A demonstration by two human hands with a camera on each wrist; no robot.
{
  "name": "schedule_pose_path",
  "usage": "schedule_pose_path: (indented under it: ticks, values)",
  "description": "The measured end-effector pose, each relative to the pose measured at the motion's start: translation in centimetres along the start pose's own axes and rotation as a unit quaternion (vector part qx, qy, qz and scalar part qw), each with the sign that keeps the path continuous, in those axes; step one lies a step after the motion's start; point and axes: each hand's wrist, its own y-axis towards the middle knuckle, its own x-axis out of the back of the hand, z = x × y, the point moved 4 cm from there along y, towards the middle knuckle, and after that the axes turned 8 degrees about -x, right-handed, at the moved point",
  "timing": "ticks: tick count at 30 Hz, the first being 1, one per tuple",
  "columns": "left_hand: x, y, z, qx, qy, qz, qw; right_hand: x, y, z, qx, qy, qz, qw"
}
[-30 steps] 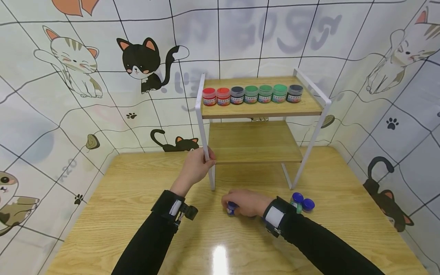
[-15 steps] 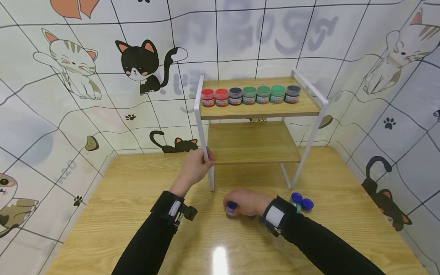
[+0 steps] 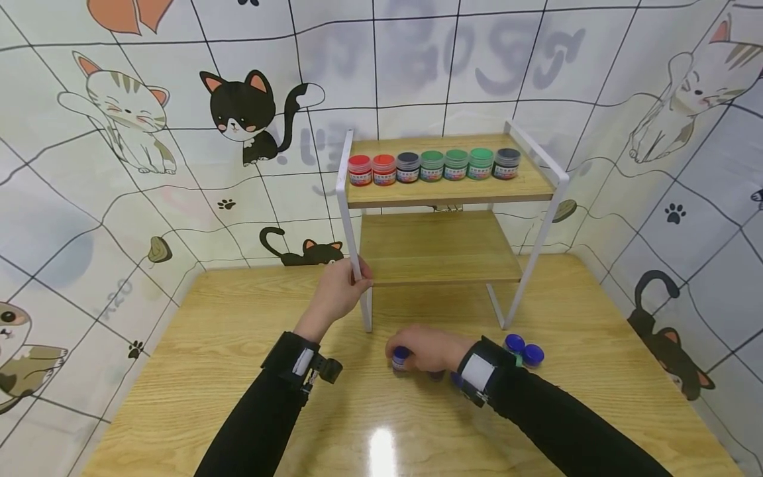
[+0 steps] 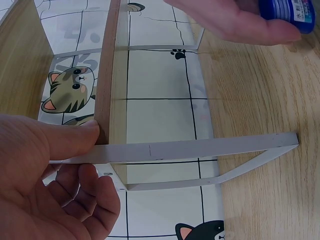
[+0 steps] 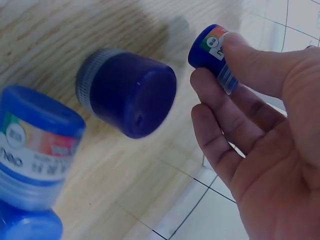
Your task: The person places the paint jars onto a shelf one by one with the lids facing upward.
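In the head view my left hand (image 3: pixel 336 291) grips the white upright (image 3: pixel 350 228) of a two-tier shelf, beside the lower board (image 3: pixel 441 248). The left wrist view has its thumb along the board's edge and the fingers curled below the white frame (image 4: pixel 200 149). My right hand (image 3: pixel 430 348) pinches a small blue paint jar (image 5: pixel 212 50) between thumb and fingers, in front of the shelf and low over the table. Close by, a dark purple-blue jar (image 5: pixel 130 92) and a labelled blue jar (image 5: pixel 37 145) stand on the table, partly hidden by my right arm in the head view.
Several paint jars with red, dark and green lids (image 3: pixel 432 165) line the upper board (image 3: pixel 453 192). Right of my right wrist, two blue-lidded jars (image 3: pixel 532 356) stand on the wooden table (image 3: pixel 250 411). A cat-print wall covering (image 3: pixel 238 199) encloses the back and sides.
My right hand has shifted only slightly with the paint jar, and the dark jar beneath it shows a little more. The left hand stays on the upright.
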Motion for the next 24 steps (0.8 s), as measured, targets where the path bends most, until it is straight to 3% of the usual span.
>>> schedule_pose_path:
  ticks: [24]
  values:
    - [-0.1, 0.0, 0.2, -0.010, 0.005, 0.000, 0.9999, 5.2, -0.9, 1.1, -0.002, -0.007, -0.001, 1.000]
